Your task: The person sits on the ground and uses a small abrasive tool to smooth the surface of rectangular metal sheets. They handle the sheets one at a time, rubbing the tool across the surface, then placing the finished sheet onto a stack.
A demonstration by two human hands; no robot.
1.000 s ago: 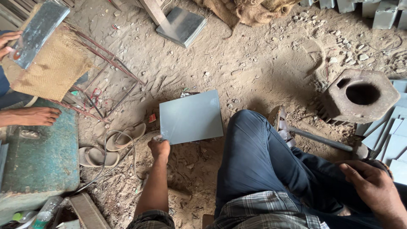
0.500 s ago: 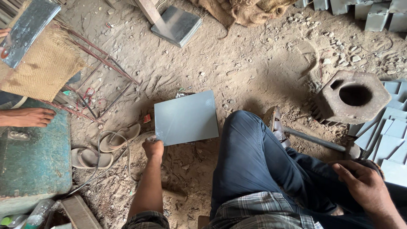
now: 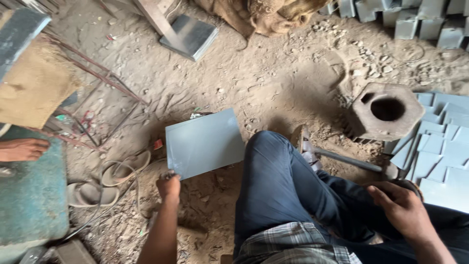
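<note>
grey tile held by one corner over a dusty workshop floor

the left hand (image 3: 169,186) is closed in a pinch on the near left corner of a grey square tile (image 3: 204,143), fingers curled under the edge and thumb on top; the tile juts away from the hand, held just above the dirt floor (image 3: 273,83) beside the person's left knee (image 3: 267,151). the right hand (image 3: 401,209) rests loosely curled on the right thigh, and whether it holds anything cannot be told from this angle.

a one-corner hold looks like a weak one: the whole slab hangs off that pinch, so a firm thumb and a slow, level wrist would seem the way to keep it from tipping or slipping and chipping an edge on the floor. a second hand under the far side would likely steady it.

the tile is close to square, so it has no marked long axis; its broad face looks up toward the camera, slightly tilted, with its edges turned a little off the line of the forearm and its far right corner pointing up and away from the body.

further out, a pair of worn sandals (image 3: 105,183) lies left of the hand, a hollow six-sided block (image 3: 386,112) stands beyond the knee, a stack of matching grey tiles (image 3: 439,151) sits to the right, and another person's bare foot (image 3: 22,149) rests on a green metal slab (image 3: 34,195) at the far left.
</note>
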